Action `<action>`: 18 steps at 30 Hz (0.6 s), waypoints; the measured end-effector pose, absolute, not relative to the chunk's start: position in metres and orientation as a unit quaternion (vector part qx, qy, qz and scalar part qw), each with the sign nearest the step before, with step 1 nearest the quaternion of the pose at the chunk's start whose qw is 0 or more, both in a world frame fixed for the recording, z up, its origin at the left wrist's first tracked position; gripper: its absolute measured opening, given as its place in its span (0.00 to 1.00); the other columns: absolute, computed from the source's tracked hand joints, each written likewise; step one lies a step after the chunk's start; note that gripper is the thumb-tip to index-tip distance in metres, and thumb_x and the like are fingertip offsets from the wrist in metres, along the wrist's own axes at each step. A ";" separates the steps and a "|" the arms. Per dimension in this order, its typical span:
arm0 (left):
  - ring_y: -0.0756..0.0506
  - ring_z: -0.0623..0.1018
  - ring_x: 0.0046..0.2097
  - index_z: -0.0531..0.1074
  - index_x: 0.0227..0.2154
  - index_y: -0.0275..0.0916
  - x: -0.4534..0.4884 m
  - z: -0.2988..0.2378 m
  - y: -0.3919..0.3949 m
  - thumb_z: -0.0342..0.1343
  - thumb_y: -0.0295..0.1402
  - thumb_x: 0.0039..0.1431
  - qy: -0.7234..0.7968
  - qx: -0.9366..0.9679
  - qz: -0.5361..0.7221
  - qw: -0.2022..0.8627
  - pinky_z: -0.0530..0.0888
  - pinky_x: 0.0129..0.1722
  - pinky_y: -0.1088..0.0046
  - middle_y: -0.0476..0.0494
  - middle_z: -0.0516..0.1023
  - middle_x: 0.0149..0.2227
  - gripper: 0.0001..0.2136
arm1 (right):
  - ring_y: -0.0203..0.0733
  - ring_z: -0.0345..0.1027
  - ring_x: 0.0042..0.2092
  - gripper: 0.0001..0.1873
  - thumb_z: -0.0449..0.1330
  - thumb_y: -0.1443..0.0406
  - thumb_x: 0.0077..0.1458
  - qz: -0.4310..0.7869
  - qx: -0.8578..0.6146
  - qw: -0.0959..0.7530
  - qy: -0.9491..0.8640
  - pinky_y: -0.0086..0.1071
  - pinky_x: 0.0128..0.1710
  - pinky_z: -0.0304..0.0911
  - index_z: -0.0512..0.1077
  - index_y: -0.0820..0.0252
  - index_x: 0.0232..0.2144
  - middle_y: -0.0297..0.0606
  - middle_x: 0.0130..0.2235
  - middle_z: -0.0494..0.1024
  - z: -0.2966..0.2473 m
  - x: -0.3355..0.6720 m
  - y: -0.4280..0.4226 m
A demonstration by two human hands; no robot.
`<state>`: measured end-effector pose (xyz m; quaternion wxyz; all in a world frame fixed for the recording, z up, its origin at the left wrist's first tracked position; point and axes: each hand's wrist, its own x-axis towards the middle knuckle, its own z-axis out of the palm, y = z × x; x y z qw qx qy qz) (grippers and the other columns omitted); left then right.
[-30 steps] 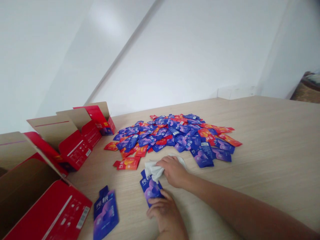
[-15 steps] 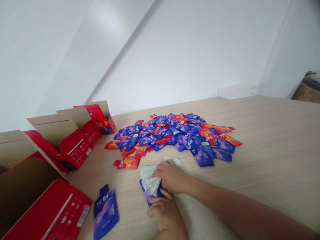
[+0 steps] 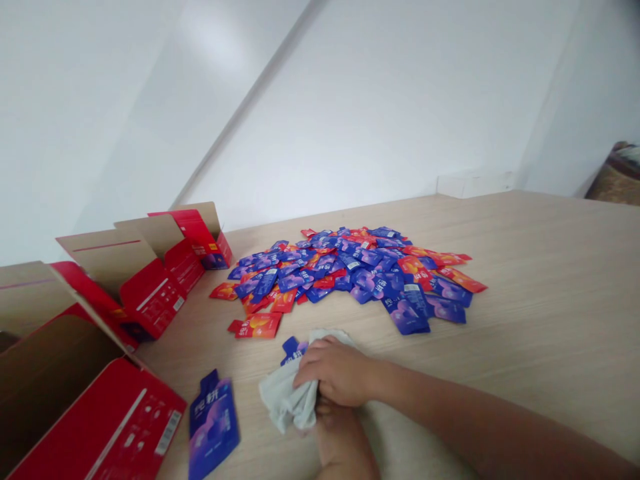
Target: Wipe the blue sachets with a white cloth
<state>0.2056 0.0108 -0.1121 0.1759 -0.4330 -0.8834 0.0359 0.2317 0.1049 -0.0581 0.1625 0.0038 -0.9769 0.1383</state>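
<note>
My right hand (image 3: 334, 371) is closed on a pale grey cloth (image 3: 287, 393) and presses it over a purple pouch (image 3: 295, 350). Only the pouch's spout end and a little of its printed front show past the cloth. Close below, my left hand (image 3: 333, 421) is at the pouch's near end, its fingers mostly covered by the cloth and my right hand. Another purple pouch (image 3: 214, 427) lies flat on the table to the left, touched by neither hand.
A wide heap of purple and red-orange pouches (image 3: 325, 267) spreads beyond my hands, with one red pouch (image 3: 257, 325) at its near left. Open red cartons (image 3: 120, 420) line the left side. A white wall (image 3: 375, 120) stands behind the table (image 3: 525, 287).
My right hand has drawn the cloth toward me and to the left along the pouch. The spout end is now uncovered, while the near end and my left fingers have become covered.
</note>
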 end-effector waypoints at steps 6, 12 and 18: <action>0.34 0.78 0.26 0.75 0.43 0.38 0.203 -0.130 0.008 0.44 0.20 0.54 -0.805 -0.433 0.217 0.343 0.71 0.22 0.59 0.29 0.80 0.33 0.19 | 0.45 0.59 0.47 0.16 0.55 0.69 0.51 0.087 -0.142 0.147 -0.975 0.40 0.44 0.49 0.70 0.54 0.44 0.39 0.43 0.72 -0.063 0.234 0.127; 0.35 0.78 0.24 0.75 0.42 0.41 0.202 -0.137 0.009 0.47 0.22 0.53 -0.768 -0.409 0.270 0.413 0.70 0.22 0.61 0.29 0.81 0.33 0.17 | 0.44 0.58 0.47 0.18 0.52 0.73 0.52 0.118 -0.234 0.239 -0.935 0.40 0.46 0.48 0.69 0.56 0.45 0.40 0.42 0.72 -0.060 0.241 0.142; 0.36 0.78 0.24 0.77 0.36 0.33 0.201 -0.130 0.011 0.41 0.18 0.52 -0.825 -0.443 0.184 0.299 0.72 0.21 0.59 0.29 0.80 0.28 0.19 | 0.42 0.57 0.49 0.18 0.53 0.69 0.53 0.136 -0.069 0.250 -0.956 0.39 0.49 0.48 0.68 0.54 0.47 0.37 0.46 0.71 -0.053 0.237 0.116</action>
